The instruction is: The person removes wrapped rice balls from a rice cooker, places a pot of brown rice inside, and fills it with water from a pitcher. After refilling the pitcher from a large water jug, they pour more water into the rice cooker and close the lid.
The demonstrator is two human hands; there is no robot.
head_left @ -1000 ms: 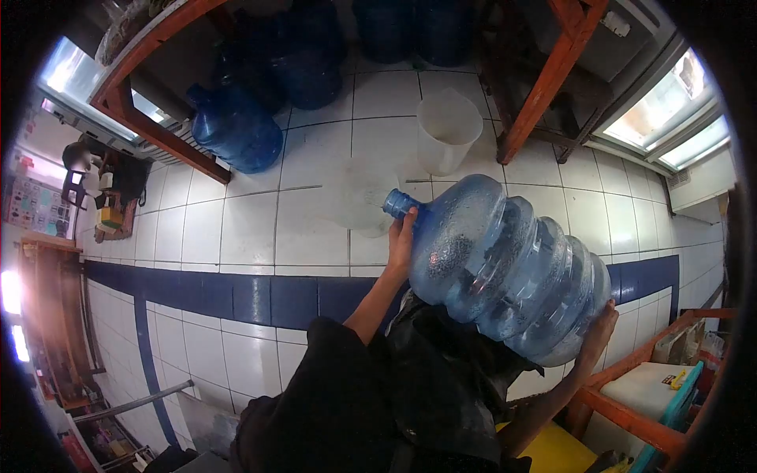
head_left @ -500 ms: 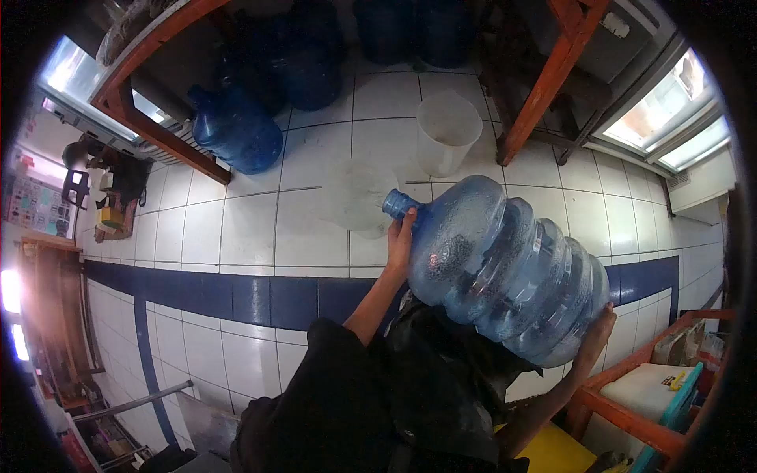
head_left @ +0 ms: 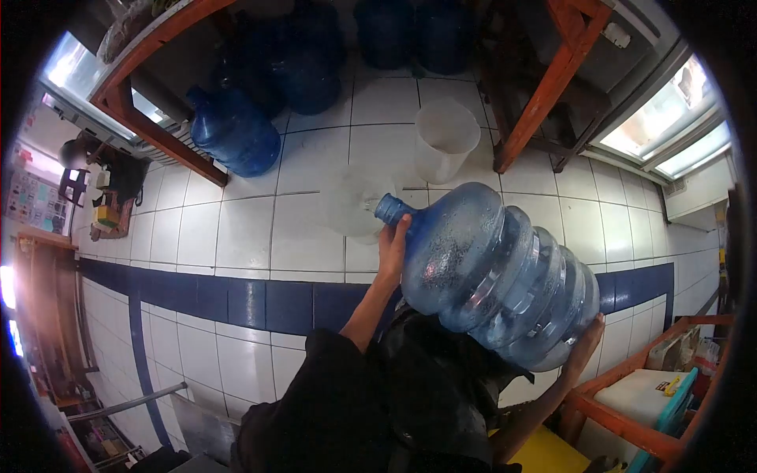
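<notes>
A large clear blue water jug [head_left: 505, 276] lies tilted across the front of my body, its mouth toward the left and its base toward the lower right. My left hand [head_left: 393, 243] grips the jug's neck, with the thumb on its side. Against the base at the right, my right hand [head_left: 585, 340] supports the jug. A little clear water shows at the jug's mouth. Below the mouth stands a translucent whitish container [head_left: 347, 206], hard to make out against the tiles. Behind the jug is a translucent white bucket [head_left: 446, 146].
Blue jugs stand on the floor at the back left [head_left: 236, 134] and at the back centre [head_left: 384, 35]. Orange frames rise at the upper left [head_left: 169, 142] and right [head_left: 544, 91]. A white box [head_left: 639, 394] sits in an orange frame at the lower right.
The jug has shifted slightly left, and its mouth has dipped lower. Water now shows at the mouth. Both hands have moved with the jug and still hold it.
</notes>
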